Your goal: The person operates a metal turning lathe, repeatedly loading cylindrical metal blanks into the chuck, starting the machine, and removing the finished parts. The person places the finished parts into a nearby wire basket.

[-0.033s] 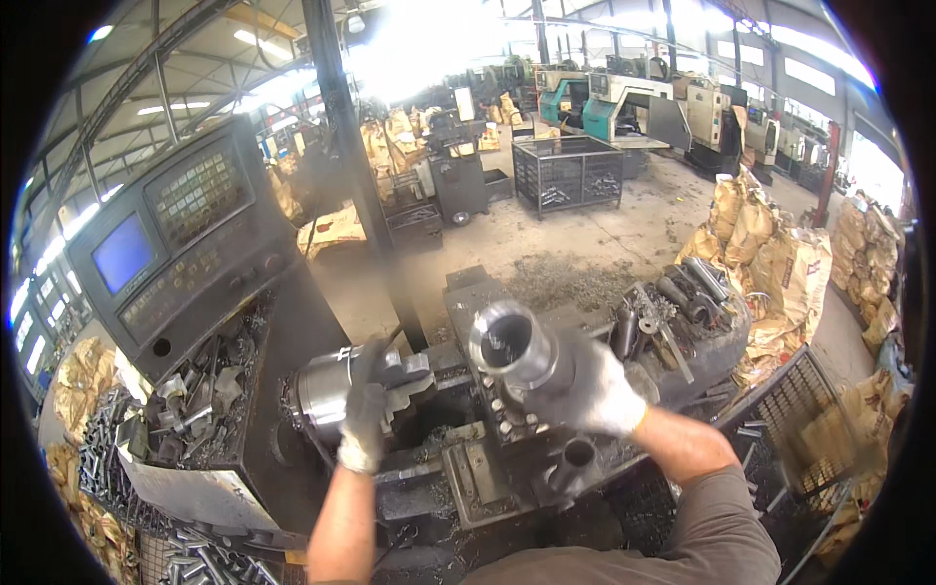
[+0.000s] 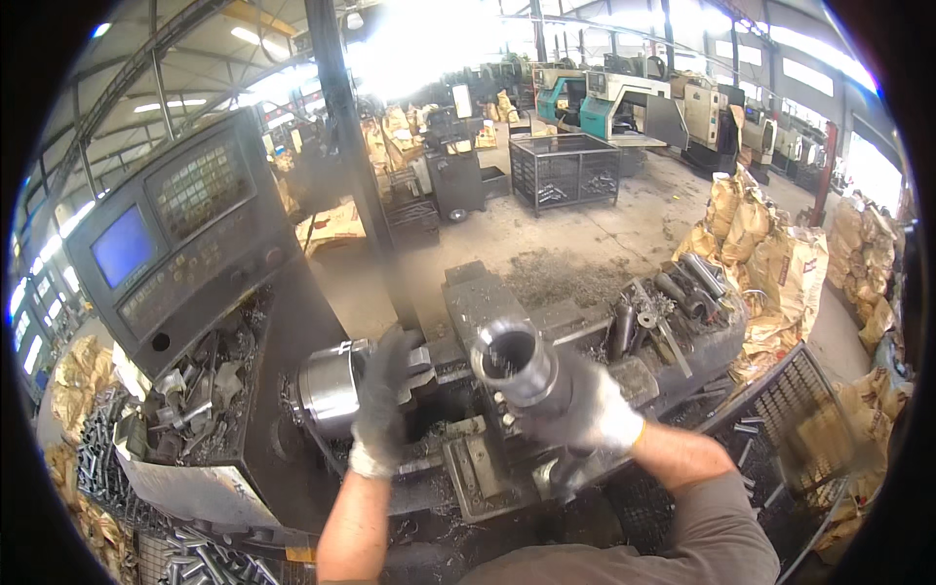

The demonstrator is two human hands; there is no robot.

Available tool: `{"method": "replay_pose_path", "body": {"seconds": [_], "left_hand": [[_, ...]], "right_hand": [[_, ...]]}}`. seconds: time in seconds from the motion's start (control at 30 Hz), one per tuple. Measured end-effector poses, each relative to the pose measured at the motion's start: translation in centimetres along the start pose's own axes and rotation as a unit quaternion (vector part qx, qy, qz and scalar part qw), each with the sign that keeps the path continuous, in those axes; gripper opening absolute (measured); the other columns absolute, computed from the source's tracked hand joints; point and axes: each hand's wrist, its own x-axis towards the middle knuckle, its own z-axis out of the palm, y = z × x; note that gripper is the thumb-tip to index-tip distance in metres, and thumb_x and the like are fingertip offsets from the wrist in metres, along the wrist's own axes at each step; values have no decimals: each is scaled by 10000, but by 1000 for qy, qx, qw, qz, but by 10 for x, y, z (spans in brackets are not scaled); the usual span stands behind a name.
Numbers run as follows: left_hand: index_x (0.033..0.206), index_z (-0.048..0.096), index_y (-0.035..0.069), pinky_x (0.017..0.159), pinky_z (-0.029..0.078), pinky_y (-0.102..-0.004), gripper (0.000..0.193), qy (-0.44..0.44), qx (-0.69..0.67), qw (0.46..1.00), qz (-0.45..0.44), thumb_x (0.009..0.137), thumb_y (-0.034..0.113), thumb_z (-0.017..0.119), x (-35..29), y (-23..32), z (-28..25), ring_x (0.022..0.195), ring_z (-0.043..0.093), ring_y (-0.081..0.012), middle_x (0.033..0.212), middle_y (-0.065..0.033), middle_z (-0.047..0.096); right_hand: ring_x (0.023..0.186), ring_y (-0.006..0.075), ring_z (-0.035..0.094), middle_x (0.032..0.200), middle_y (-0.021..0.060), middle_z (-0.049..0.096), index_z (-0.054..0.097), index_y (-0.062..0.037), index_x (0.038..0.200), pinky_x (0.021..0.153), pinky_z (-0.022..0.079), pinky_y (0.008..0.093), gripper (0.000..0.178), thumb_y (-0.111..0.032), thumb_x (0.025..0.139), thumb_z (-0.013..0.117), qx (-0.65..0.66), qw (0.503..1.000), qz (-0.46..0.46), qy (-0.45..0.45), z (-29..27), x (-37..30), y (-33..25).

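My right hand (image 2: 585, 405), in a blackened white work glove, grips a hollow metal cylinder (image 2: 531, 378) with a shiny rim. The cylinder is held tilted above the lathe's tool carriage, its open end facing up and toward me. My left hand (image 2: 382, 414), gloved the same way and a little blurred, is beside the lathe chuck (image 2: 330, 388) with its fingers stretched upward. It holds nothing that I can see, and it partly hides the chuck jaws. Whether it touches them I cannot tell.
A control panel (image 2: 161, 229) with a blue screen rises at left above a tray of metal scrap (image 2: 195, 400). Several metal parts (image 2: 682, 292) lie at the lathe's right end. Filled sacks (image 2: 760, 244) stand beyond. A mesh bin (image 2: 564, 174) sits farther back.
My left hand has shifted slightly to the right and its fingers have straightened upward near the chuck. The cylinder in my right hand has come down a little.
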Motion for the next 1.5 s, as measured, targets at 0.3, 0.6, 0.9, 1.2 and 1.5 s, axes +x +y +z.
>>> {"method": "replay_pose_path", "body": {"seconds": [0.3, 0.6, 0.9, 1.2, 1.5], "left_hand": [[1211, 759, 47, 1047, 495, -339, 284, -93, 452, 886, 48, 1060, 214, 586, 72, -33, -32, 1158, 678, -197, 1225, -84, 750], [1374, 592, 46, 966, 540, -383, 461, 39, 274, 921, -274, 991, 282, 694, -89, -93, -89, 1082, 660, -222, 1194, -86, 694], [1481, 514, 25, 980, 573, -404, 618, 219, 62, 905, -360, 968, 225, 796, -188, -155, -21, 1133, 689, -246, 1325, -112, 664], [1439, 574, 60, 815, 591, -403, 533, 244, 121, 883, -383, 1056, 423, 654, -205, -162, -72, 951, 700, -225, 1108, -102, 710], [1261, 655, 14, 881, 580, -427, 397, 41, 615, 764, -193, 942, 241, 720, -192, -172, -113, 1000, 730, -328, 1090, -238, 740]], "right_hand": [[987, 202, 722, 1113, 126, 758, 642, -4, 1312, 893, 594, 378, 748, -352, 726, 950, 202, 897, 375, -116, 110, -155, 16], [1092, 403, 749, 1150, 266, 749, 591, -53, 1394, 924, 607, 490, 863, -443, 706, 937, -41, 935, 348, -64, 106, -150, -1], [965, 350, 798, 1010, 275, 787, 736, 66, 1190, 838, 609, 440, 751, -564, 794, 839, -32, 899, 331, -286, 143, -160, 94], [616, 130, 654, 796, 71, 691, 688, 36, 1141, 503, 518, 230, 349, -241, 933, 723, 604, 578, 527, -154, 175, -152, 116], [905, 303, 780, 965, 183, 807, 792, -24, 1141, 827, 618, 459, 488, -377, 806, 823, 32, 898, 282, -335, 83, -177, 118]]}}
